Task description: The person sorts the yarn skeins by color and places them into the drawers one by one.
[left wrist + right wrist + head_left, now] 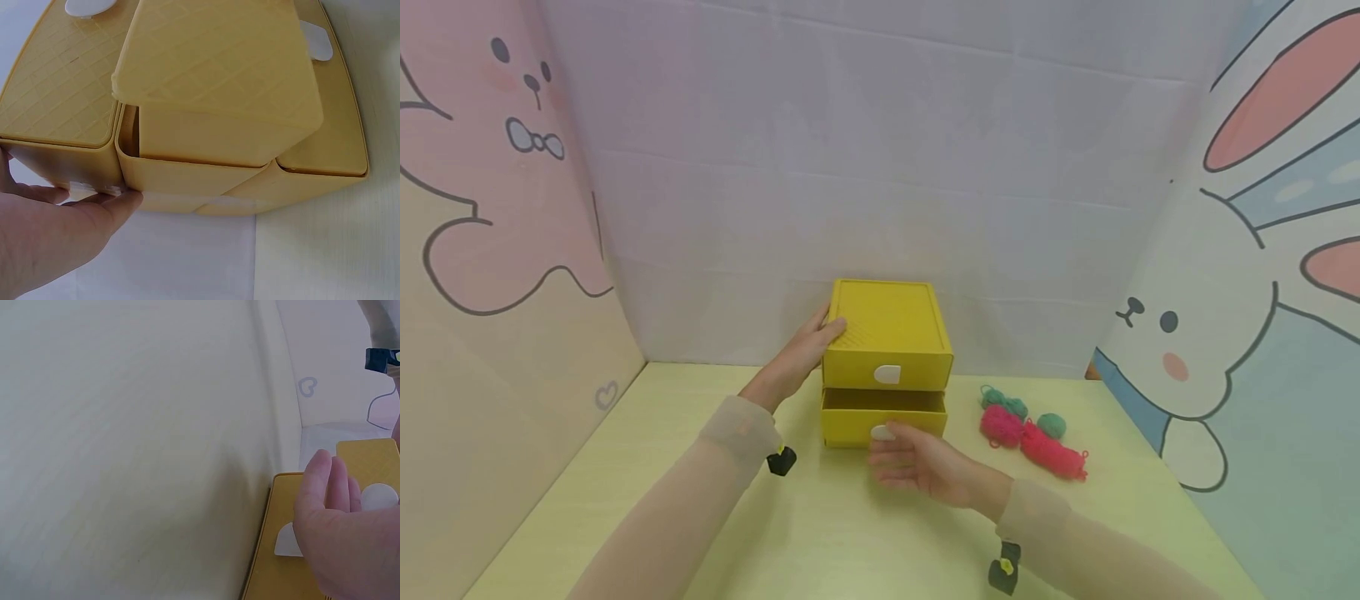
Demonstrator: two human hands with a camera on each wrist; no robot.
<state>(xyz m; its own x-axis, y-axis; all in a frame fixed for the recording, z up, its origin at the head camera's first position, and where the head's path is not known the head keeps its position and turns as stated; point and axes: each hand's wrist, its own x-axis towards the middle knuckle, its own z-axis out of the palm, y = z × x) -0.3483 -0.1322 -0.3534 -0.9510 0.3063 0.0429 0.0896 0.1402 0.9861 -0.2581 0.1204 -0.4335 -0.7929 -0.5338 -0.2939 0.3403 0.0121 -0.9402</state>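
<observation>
A yellow drawer cabinet [891,312] stands against the back wall, its middle drawer [219,56] pulled out. My left hand [805,346] braces the cabinet's left side, thumb over the top edge and fingers spread along the side wall. In front of the pulled-out drawer is my right hand [936,467], its fingers straight and its thumb near the white handle [882,432]. The right wrist view shows that handle [378,497] just past the fingertips. Another white handle [287,540], on the bottom drawer, is partly covered by the hand. The top drawer [59,75] is closed.
Right of the cabinet lie several bundles of yarn: a green skein [1003,402], a green ball [1052,426], a magenta bundle [1002,426] and a red skein [1052,450]. Cloth walls printed with cartoon animals [1195,333] enclose the pale table [850,533] at the back and sides.
</observation>
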